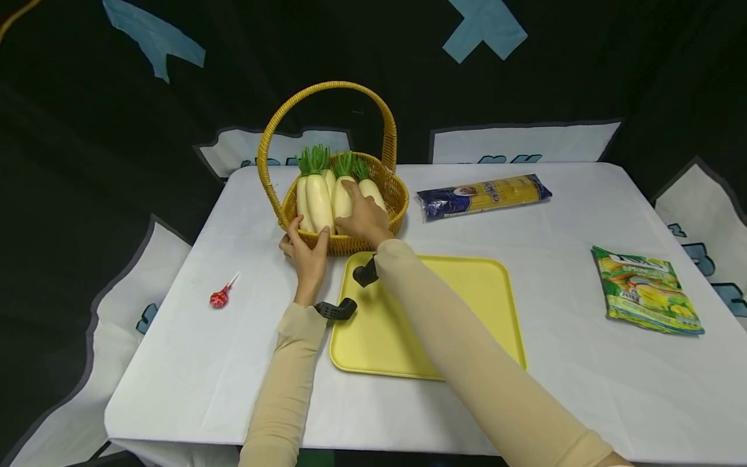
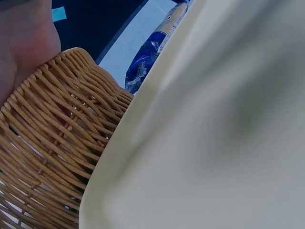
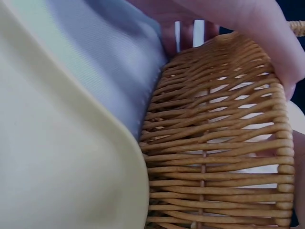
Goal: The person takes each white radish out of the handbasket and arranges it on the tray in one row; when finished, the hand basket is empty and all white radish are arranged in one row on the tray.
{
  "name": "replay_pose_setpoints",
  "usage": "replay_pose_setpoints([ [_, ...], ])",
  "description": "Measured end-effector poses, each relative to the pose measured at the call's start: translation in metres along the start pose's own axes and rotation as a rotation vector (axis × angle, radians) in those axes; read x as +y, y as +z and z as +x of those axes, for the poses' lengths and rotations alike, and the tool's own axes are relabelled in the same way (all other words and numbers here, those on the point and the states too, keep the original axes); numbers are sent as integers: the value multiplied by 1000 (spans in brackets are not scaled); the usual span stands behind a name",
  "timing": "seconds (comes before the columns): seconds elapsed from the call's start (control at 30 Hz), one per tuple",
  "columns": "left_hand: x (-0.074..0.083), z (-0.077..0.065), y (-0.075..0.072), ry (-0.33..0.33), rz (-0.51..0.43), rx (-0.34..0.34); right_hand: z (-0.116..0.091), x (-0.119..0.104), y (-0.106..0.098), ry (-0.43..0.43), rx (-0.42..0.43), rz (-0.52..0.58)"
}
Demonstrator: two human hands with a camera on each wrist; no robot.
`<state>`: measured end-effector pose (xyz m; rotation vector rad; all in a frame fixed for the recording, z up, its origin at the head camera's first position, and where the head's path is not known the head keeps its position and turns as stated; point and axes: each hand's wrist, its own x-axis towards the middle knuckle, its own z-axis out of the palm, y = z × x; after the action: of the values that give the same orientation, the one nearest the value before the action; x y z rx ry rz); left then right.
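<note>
A woven wicker basket (image 1: pixel 344 246) with a tall arched handle stands at the back of the table, holding several white radishes (image 1: pixel 318 202) with green tops. My left hand (image 1: pixel 309 264) grips its front left rim; in the right wrist view that hand's thumb (image 3: pixel 267 36) lies over the rim. Inside the basket, my right hand (image 1: pixel 369 219) holds a white radish (image 1: pixel 342 200) near the middle, thumb on one side and fingers on the other. Part of that radish is hidden by the hand. Only the wicker side (image 2: pixel 62 138) shows in the left wrist view, not the radishes.
A yellow tray (image 1: pixel 467 305) lies in front of the basket, under my forearms. Right of the basket is a pack of spaghetti (image 1: pixel 484 196). A green and yellow packet (image 1: pixel 648 292) lies far right, and a red lollipop (image 1: pixel 220 298) on the left.
</note>
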<state>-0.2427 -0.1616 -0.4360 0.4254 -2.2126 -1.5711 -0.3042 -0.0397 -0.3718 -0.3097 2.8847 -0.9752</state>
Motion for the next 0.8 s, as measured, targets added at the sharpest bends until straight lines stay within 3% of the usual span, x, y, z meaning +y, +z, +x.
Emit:
replay_pose_setpoints([
  [0.2, 0, 0, 0, 3, 8, -12, 0, 3, -3, 1, -1, 88],
  [0.53, 0, -1, -1, 10, -7, -10, -2, 7, -9, -9, 16, 332],
  [0.8, -1, 0, -1, 6, -7, -12, -1, 10, -14, 0, -31, 650],
])
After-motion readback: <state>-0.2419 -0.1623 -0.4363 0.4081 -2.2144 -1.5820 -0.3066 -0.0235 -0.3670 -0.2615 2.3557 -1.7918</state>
